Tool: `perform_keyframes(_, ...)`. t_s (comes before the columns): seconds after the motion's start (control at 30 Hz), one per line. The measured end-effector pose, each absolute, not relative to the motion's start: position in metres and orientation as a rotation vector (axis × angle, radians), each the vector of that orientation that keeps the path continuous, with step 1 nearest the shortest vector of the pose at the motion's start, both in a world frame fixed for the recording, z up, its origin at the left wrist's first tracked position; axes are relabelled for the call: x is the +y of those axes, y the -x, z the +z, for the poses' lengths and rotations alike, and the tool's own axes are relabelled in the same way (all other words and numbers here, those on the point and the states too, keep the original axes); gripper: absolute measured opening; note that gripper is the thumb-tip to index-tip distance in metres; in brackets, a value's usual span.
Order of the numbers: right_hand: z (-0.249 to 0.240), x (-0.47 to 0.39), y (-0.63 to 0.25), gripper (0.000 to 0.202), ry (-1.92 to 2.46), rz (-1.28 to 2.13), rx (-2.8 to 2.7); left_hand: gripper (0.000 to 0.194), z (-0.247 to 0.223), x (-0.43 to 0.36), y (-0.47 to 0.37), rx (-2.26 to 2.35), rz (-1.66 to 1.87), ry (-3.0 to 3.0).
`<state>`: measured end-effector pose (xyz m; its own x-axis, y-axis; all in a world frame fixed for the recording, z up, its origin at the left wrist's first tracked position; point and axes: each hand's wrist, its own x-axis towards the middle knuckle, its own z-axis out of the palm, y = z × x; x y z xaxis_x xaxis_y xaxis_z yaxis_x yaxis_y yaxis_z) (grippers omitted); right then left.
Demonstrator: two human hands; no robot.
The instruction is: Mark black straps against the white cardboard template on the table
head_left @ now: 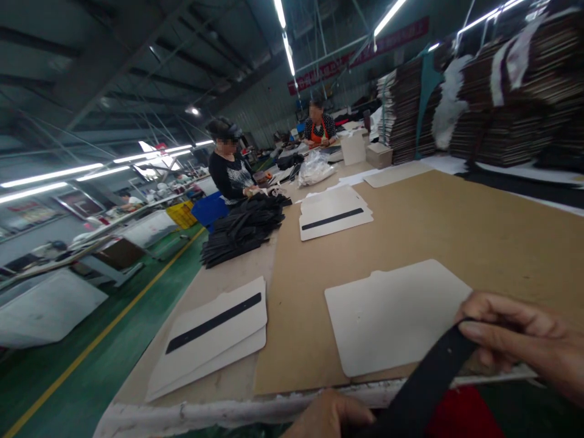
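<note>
Partly cropped, left hand, right hand, black strip

The long black strap looks like matt woven cloth. The pale, tabbed card sheet at its 11 o'clock is smooth and matt; the brown cardboard tabletop looks dull, slightly rough.

Single head-worn view, facing forward and slightly down along the counter; hands close at the bottom edge
</note>
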<state>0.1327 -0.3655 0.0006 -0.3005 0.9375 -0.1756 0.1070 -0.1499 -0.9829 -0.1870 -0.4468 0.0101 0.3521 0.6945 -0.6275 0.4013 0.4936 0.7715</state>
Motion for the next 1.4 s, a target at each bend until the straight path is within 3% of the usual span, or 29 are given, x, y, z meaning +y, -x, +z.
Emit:
perform_keyframes(0.27,0.003,-0.336,-0.158,0.046,1.526,1.325,-1.543,0.026,0.054,-0.408,0.195,1.49,0.354,-1.464)
perform_keyframes(0.53,-0.01,-0.299,-0.157,0.029,1.484,1.149,-1.679,0.016,0.034,-0.36,0.187,1.71,0.394,-1.461)
perform_keyframes(1.4,-0.029,-0.288,-0.158,0.024,1.596,1.028,-1.638,0.037,0.004,-0.345,0.199,1.777,0.306,-1.358)
